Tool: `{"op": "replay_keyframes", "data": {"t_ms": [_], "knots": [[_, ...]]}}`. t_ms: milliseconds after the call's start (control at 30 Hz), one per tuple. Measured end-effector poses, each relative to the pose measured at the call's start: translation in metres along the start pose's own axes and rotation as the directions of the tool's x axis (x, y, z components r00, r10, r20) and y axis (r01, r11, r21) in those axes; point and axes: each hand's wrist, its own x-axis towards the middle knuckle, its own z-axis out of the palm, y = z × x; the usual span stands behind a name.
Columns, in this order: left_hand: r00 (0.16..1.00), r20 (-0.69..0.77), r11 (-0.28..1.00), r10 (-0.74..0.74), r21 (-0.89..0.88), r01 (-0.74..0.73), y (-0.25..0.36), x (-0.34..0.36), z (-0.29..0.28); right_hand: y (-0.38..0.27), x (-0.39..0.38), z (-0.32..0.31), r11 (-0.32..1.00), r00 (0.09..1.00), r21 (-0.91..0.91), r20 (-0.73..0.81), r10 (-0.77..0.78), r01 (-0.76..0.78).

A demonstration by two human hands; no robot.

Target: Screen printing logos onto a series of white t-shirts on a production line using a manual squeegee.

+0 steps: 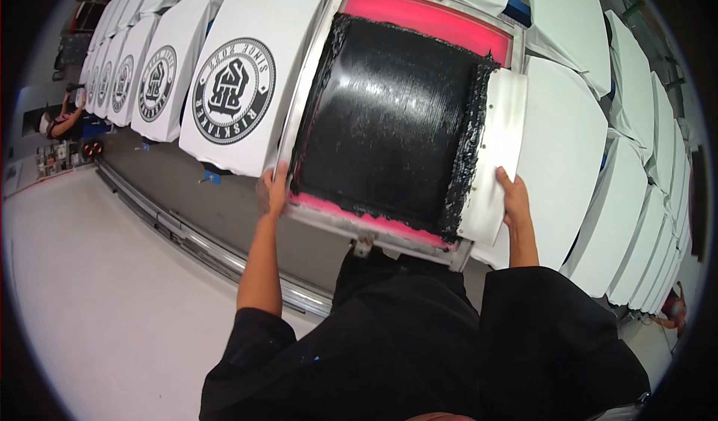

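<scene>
A metal-edged screen printing frame (pixel 305 99) lies tilted in front of me. Thick black ink (pixel 389 114) covers most of its pink mesh (pixel 419 16). Along its right side rests a wide pale metal squeegee (pixel 499 148), with ink heaped against its inner edge. My left hand (pixel 274 191) is closed on the frame's left edge, near its front corner. At the squeegee's outer edge my right hand (pixel 514 200) is closed, thumb on top; whether it also grips the frame beneath is hidden.
Shirts with a round black print (pixel 233 90) sit on boards in a row to the left. Plain white shirts (pixel 565 152) line the right. A metal rail (pixel 217 253) curves along the floor side. One person (pixel 63 124) is at far left, another (pixel 675 310) at far right.
</scene>
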Motion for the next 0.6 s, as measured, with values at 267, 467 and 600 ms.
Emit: {"op": "replay_keyframes", "data": {"t_ms": [267, 467, 600], "knots": [[0.996, -0.073, 0.98, 0.042, -0.191, -0.055, -0.021, -0.049, -0.012, 0.004, -0.022, 0.016, 0.997, 0.999, 0.054, -0.013, -0.048, 0.049], [0.975, 0.001, 0.908, 0.22, -0.366, -0.204, -0.001, 0.007, 0.041, 0.021, -0.029, -0.013, 0.987, 0.975, 0.082, -0.189, -0.119, 0.136], [0.964, 0.044, 0.88, 0.261, -0.422, -0.219, 0.039, 0.006, 0.076, 0.021, -0.034, -0.049, 0.986, 0.933, 0.045, -0.333, -0.139, 0.163]]}}
